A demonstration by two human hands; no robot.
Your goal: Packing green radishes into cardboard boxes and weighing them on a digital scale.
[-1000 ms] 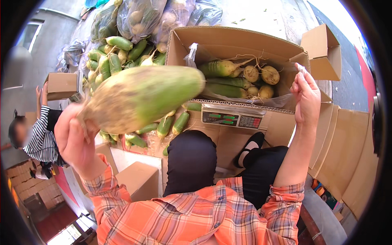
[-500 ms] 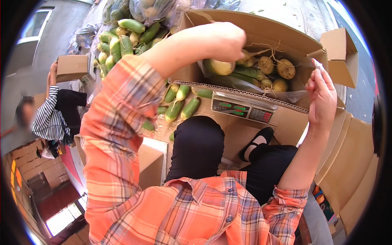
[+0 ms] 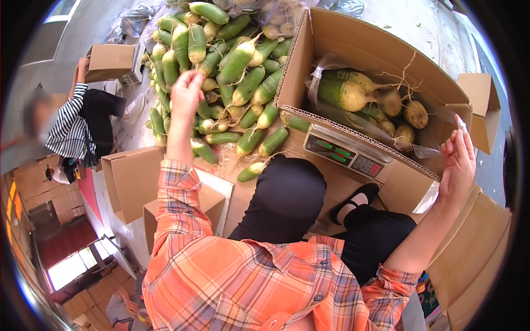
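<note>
Over the heap of green radishes (image 3: 245, 88), my left hand (image 3: 187, 91) is closed, its fingertips pinched at the root end of one green radish (image 3: 196, 44). My right hand (image 3: 457, 163) is at the right end of a tall open cardboard box (image 3: 381, 41). Its thumb and fingers are closed on the edge of a clear plastic bag (image 3: 428, 151) that lines the box. Inside the bag lie several green-and-white radishes (image 3: 353, 96) with stringy roots. A digital scale (image 3: 342, 154) with a lit green display sits against the box's near side.
Smaller cardboard boxes (image 3: 132, 182) stand to the left of my knee (image 3: 290, 193). Another open box (image 3: 480, 105) is beyond the right hand, and flat cardboard sheets (image 3: 469, 254) lean nearer. At far left, a person in a striped top (image 3: 69, 124) handles a box (image 3: 110, 62).
My left hand has swung left from above the box to the radish heap. My right hand keeps its pinch on the bag. The whole view has shifted, showing more of the heap.
</note>
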